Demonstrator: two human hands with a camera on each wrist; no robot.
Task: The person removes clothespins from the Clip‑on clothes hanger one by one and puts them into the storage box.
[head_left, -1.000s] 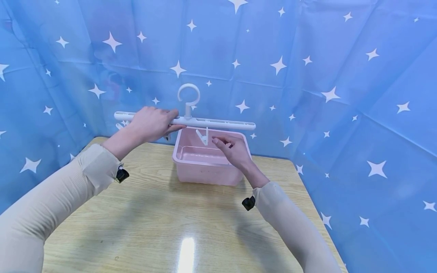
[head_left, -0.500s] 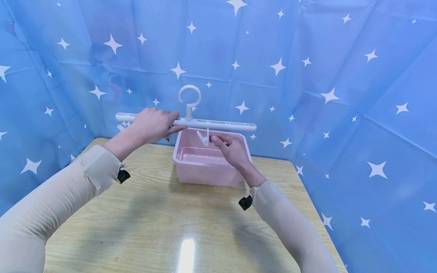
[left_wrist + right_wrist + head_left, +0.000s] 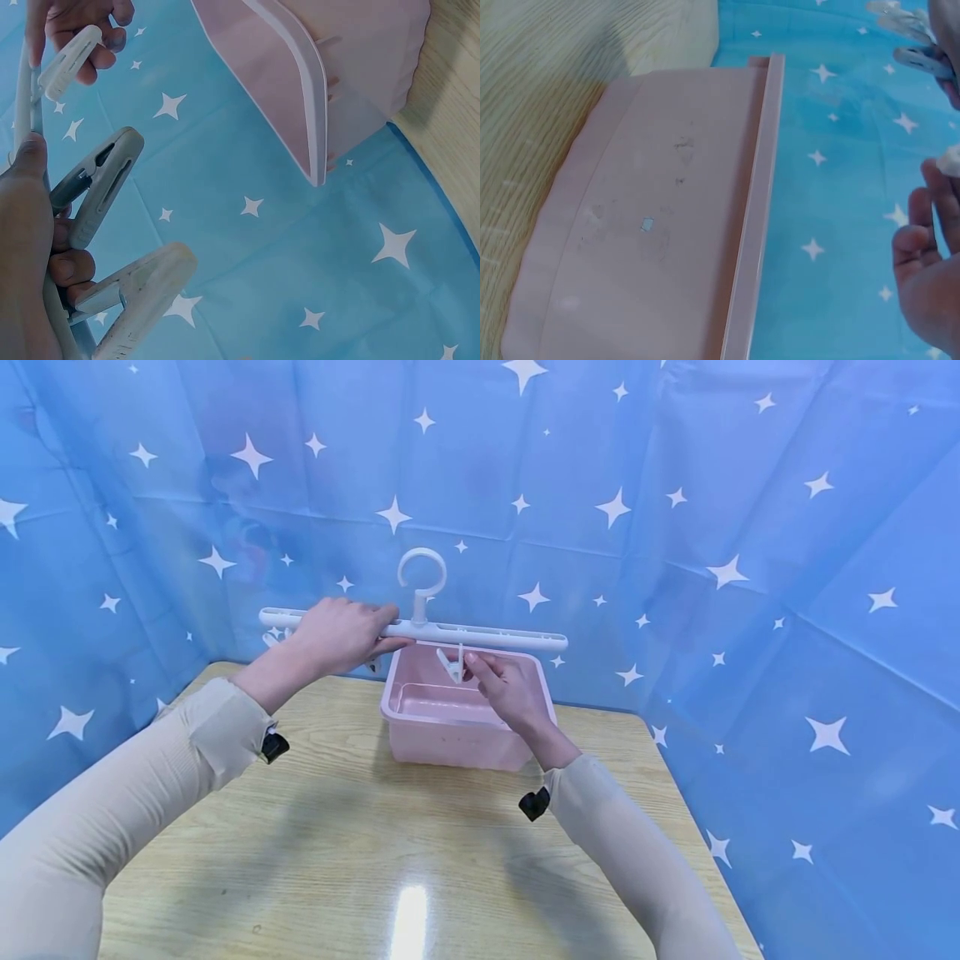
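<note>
Your left hand (image 3: 341,631) is gripping the white hanger (image 3: 502,637) while your right hand (image 3: 512,689) is reaching its middle clip (image 3: 452,668).
Your left fingers are curling around the bar; your right fingertips seem to be touching the clip, though you can't tell whether they're pinching it, since the right wrist view is cutting off that spot. Your left hand is hiding part of the bar and, from the head view, mostly covering two more clips, the grey one (image 3: 109,187) and the scuffed one (image 3: 154,292). In that view the hanger is showing just above the back rim of the pink bin (image 3: 457,743), which is sitting on the wood-grain table (image 3: 315,860). A star-printed blue curtain (image 3: 675,527) is surrounding the table's back and sides.
</note>
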